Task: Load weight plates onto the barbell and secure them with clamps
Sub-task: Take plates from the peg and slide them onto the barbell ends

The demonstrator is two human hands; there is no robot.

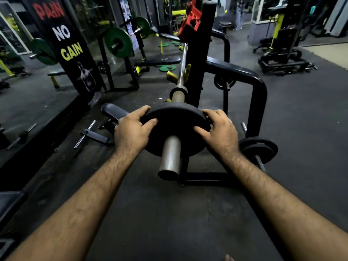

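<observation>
Two hands: the left hand [131, 131] and right hand [219, 129] grasp one black plate [177, 127] by its opposite edges, thumbs on the near face, fingers curled over the rim.
Plate: threaded on the sleeve [169, 157] of the barbell [181, 66], between the hands; the sleeve's bare end sticks out toward the camera, below and between the wrists.
Barbell: lies on a black rack [200, 53], its thin shaft running away from the plate; a stretch of sleeve and the collar [178, 91] show beyond the plate, apart from it.
Hidden: the fingertips behind the plate; the barbell's far end is lost behind red plastic [190, 21] at the rack top. Any lettering on the plate is too dark to read.
Floor: dark rubber mat [169, 213].
Room: a dim gym; a small black plate pair [259, 149] on a peg just right of the right wrist, green plates [118, 42] on a far rack, a "NO GAIN" banner [62, 34] at left.
</observation>
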